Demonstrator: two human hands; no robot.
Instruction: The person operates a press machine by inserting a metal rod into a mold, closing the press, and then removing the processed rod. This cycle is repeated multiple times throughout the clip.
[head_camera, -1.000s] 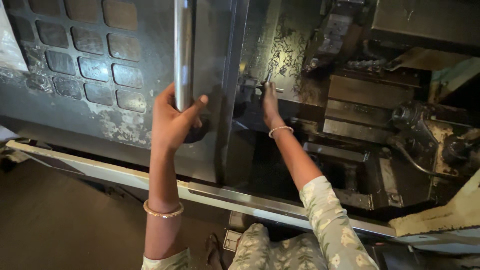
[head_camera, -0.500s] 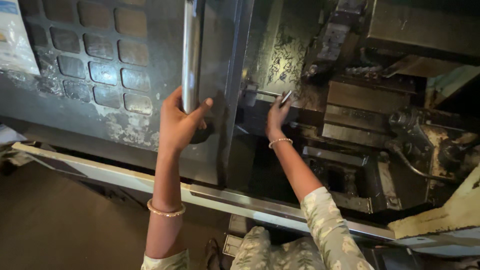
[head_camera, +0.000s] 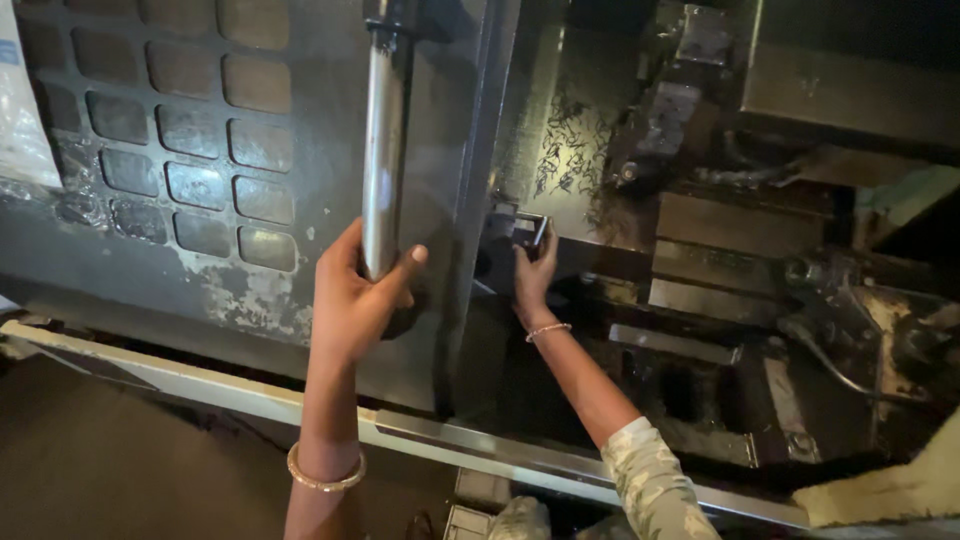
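Since the earlier frames your right hand (head_camera: 533, 272) has dropped a little and closed in on the small metal piece (head_camera: 530, 228) at the door's edge; its fingers pinch that piece just inside the machine's opening. Your left hand (head_camera: 352, 300) has stayed where it was, wrapped around the lower end of the upright steel handle (head_camera: 381, 150), thumb spread out to the right of the bar. That grip likely steadies the sliding door (head_camera: 200, 200) while the other hand works past it. One handle, one door, and one metal piece show. You wear one bangle (head_camera: 325, 474) on the left wrist and one thin bracelet (head_camera: 548, 330) on the right. Metal shavings (head_camera: 565, 150) cling to the inner wall; a pale rail (head_camera: 200, 385) runs below the door.
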